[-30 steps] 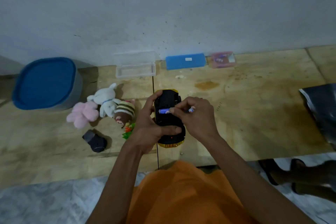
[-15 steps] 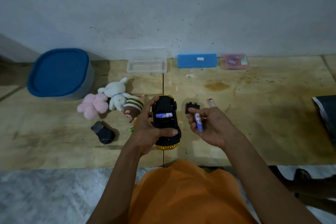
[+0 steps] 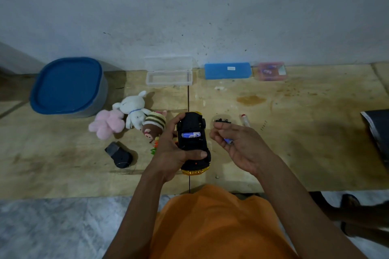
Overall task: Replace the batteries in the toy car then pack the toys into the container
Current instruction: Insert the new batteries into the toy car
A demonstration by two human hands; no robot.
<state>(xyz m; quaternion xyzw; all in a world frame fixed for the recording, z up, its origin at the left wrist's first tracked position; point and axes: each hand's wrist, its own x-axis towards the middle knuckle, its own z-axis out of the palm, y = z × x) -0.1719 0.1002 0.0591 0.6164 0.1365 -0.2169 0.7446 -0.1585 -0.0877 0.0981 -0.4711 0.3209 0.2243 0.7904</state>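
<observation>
left fingers [image 3: 179, 121] wrapped round the upturned toy car [image 3: 192, 143] mid-frame, one battery [image 3: 191, 135] seated inside, right hand [image 3: 235, 143] loosely cupping a second battery [image 3: 229, 141], plush toys [image 3: 128, 118] just left, blue-lidded container [image 3: 68, 87] upper left, black cover piece [image 3: 222, 121] behind the right fingers

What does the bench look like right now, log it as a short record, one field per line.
left hand: left hand grips the toy car, underside up
battery bay: open, one blue battery seated
right hand: right hand holds a second battery beside the car
bay cover: small black piece on the bench, likely the cover
soft toys: pink plush, white rabbit, striped plush, lying left of the car
container: blue-lidded container at far left, lid on
packing: not yet begun
</observation>
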